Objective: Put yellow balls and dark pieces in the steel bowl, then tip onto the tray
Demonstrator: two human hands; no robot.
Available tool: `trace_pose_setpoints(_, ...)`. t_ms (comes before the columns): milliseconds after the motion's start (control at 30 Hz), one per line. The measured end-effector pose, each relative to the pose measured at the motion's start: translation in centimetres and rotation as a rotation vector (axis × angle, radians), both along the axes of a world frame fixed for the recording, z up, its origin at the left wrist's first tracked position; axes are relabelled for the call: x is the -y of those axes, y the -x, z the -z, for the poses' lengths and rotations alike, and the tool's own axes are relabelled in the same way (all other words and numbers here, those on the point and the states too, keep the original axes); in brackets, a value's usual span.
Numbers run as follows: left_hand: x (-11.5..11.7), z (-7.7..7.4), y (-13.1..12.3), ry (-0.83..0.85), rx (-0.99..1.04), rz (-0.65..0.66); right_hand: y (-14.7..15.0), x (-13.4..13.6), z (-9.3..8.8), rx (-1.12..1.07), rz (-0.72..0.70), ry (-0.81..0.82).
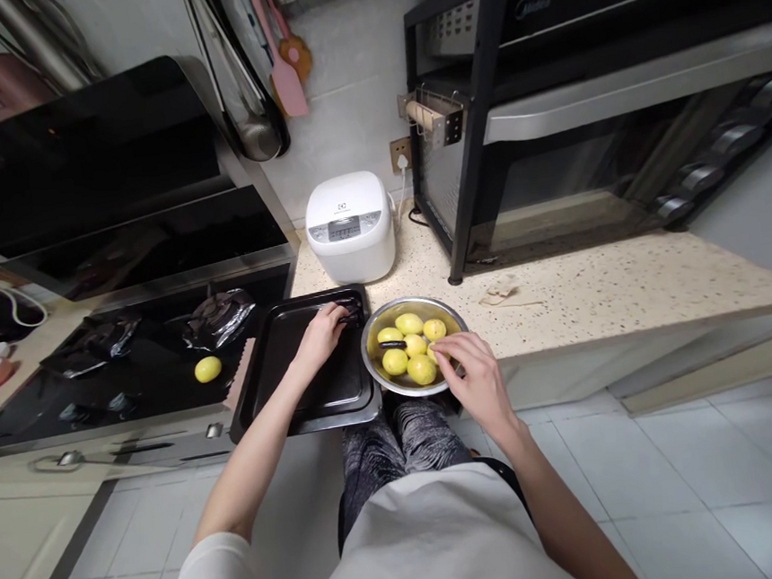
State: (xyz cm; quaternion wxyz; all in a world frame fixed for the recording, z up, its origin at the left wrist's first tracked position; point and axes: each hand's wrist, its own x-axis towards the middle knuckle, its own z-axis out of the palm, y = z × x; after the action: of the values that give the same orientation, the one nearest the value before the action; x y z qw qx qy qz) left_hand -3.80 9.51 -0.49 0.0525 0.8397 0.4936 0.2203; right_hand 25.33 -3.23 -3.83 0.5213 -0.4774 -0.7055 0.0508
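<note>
Several yellow lemons (422,369) lie in a round metal bowl (459,315) in front of me. A dark, slim object like a handle (394,345) rests among them. My right hand (478,376) reaches over the bowl's right rim, its fingers closed around a lemon at that side, which they partly cover. Left of the bowl is a black baking tray (293,392). Over its right part my left hand (322,336) is closed, with something small and dark at the fingertips that I cannot make out.
One more lemon (207,369) sits on the black gas stove (157,382) at left. Behind the tray and bowl stands a white rice cooker (352,229). A black rack (460,139) holding an oven (571,174) occupies the right side of the speckled counter (576,300). Utensils hang on the wall.
</note>
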Motion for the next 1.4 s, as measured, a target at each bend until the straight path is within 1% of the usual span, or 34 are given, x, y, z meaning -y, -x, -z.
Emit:
trace_pose_setpoints(100, 2.9, -1.4, -1.4, -0.062, 0.149, 0.035, 0.3, 0.0, -0.1, -0.023, -0.007, -0.003)
trace_pose_setpoints(200, 6.9, -2.4, -3.8, -0.077, 0.308, 0.087, 1.0, 0.1, -0.3, -0.044, -0.019, -0.025)
trace_pose_setpoints(300, 10.5, -2.2, -6.5, -0.073, 0.364, 0.155, 1.7, 0.3, -0.5, -0.064, -0.053, -0.033)
trace_pose_setpoints(400, 12.5, -1.1, -8.5, -0.077, 0.440, 0.174, 2.2, 0.7, -0.6, -0.066, -0.109, -0.024)
trace_pose_setpoints(500, 13.3, -0.1, -9.4, -0.083, 0.521, 0.149, 2.4, 1.0, -0.6, -0.079, -0.138, -0.008)
trace_pose_setpoints(633, 13.7, 0.7, -9.2, -0.087, 0.550, 0.111, 2.5, 0.6, -0.8, -0.119, -0.157, 0.055)
trace_pose_setpoints(733, 14.3, 1.1, -8.9, -0.096, 0.529, 0.065, 2.4, -0.8, -1.0, -0.159, -0.092, 0.118)
trace_pose_setpoints(833, 15.3, 1.4, -8.8, -0.093, 0.520, 0.041, 2.1, -3.0, -1.2, -0.156, -0.033, 0.191)
trace_pose_setpoints(1000, 16.3, 1.5, -8.8, -0.101, 0.485, 0.097, 2.5, -6.2, -2.0, -0.022, -0.004, 0.297)
trace_pose_setpoints(1100, 16.3, 1.3, -8.5, -0.121, 0.470, 0.076, 3.1, -7.1, -2.3, 0.125, 0.027, 0.310)
trace_pose_setpoints(1233, 16.3, 1.0, -8.0, -0.129, 0.450, 0.057, 3.3, -7.3, -2.1, 0.306, 0.039, 0.292)
trace_pose_setpoints(1400, 16.3, 1.1, -7.9, -0.120, 0.449, 0.071, 2.3, -6.4, -1.5, 0.360, 0.031, 0.226)
